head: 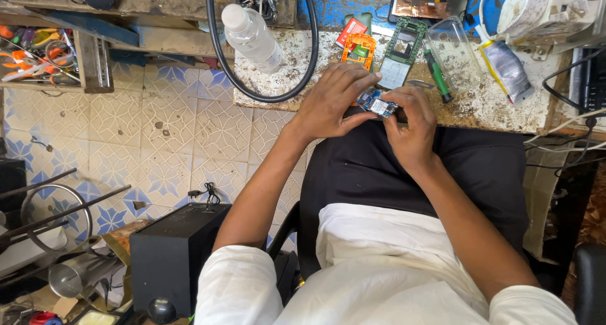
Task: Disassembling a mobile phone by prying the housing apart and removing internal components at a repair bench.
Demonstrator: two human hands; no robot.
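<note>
While the small blue circuit board is gripped by the left hand and right hand at the table edge, the phone is judged disassembled: green frame and orange casing lie apart, reassembly outstanding.

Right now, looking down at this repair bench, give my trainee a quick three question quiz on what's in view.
1. True or false: both hands, the left hand and the right hand, grip the small blue circuit board.
2. Which lies on the worktop beside the clear phone cover? A) green-handled screwdriver B) hammer C) scissors
3. Fill in: the clear plastic bottle lies inside the loop of a black ____.

Key: 1 true; 2 A, the green-handled screwdriver; 3 cable.
</note>
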